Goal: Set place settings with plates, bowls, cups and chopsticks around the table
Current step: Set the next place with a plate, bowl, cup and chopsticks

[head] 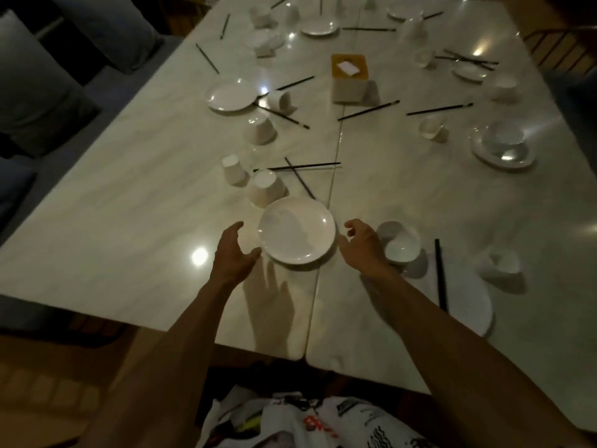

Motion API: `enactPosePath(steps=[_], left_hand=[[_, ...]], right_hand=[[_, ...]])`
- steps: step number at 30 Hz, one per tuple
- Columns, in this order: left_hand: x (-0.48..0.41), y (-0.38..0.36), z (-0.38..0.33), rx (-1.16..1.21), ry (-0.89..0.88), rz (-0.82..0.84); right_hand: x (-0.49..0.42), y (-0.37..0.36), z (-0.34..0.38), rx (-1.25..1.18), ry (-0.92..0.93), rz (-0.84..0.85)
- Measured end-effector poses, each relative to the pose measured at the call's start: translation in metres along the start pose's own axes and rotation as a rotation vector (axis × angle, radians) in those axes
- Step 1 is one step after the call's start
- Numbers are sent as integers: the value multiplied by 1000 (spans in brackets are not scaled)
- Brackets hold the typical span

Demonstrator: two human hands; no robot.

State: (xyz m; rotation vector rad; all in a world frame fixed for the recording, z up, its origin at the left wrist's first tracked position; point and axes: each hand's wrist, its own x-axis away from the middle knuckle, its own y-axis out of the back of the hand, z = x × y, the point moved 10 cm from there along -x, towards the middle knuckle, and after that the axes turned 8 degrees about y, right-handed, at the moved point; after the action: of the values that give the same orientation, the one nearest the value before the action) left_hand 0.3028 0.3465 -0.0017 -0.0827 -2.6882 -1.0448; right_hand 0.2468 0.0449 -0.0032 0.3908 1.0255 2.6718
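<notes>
pale marble surface (pixel 135 202), dim room, dishes scattered. left hand (pixel 233 250) and right hand (pixel 363 245) flank white plate (pixel 296 235), fingers spread, gripping nothing.

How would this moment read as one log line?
left hand open | right hand open | plate between them, on table

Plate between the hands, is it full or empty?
Empty. The plate shows only a bare white surface, with nothing lying on it.
</notes>
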Motion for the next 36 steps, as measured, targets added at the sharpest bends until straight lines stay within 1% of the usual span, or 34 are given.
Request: enactPosePath(steps=[4, 6, 8, 11, 14, 18, 20, 23, 24, 26, 28, 33, 36], left_hand=[[-17, 14, 42, -140, 63, 99], [-25, 17, 57, -210, 80, 139], [-32, 15, 73, -259, 102, 165], [-39, 13, 85, -342, 104, 185], [-41, 12, 89, -345, 119, 171], [-46, 16, 86, -383, 33, 131], [-48, 18, 92, -379, 34, 128], [-54, 27, 83, -305, -35, 106], [-56, 31, 83, -251, -30, 101], [-62, 39, 92, -128, 47, 113], [-68, 51, 105, -57, 119, 115], [-92, 88, 135, -38, 191, 59], [-108, 109, 151, -71, 192, 44]], right_hand=[[3, -33, -29, -98, -262, -56], [8, -52, -41, -161, -400, -44], [11, -68, -43, -237, -457, -36], [5, -81, -41, -267, -416, -87], [0, -86, -38, -300, -421, -109], [-5, -94, -32, -418, -414, -107], [-6, -103, -29, -424, -388, -71], [-15, -135, -33, -339, -321, 67], [-15, -146, -27, -343, -303, 114], [-9, -157, 6, -365, -263, 172], [-6, -170, 33, -376, -223, 218], [-8, -210, 73, -340, -144, 311], [-10, -226, 96, -331, -129, 294]])
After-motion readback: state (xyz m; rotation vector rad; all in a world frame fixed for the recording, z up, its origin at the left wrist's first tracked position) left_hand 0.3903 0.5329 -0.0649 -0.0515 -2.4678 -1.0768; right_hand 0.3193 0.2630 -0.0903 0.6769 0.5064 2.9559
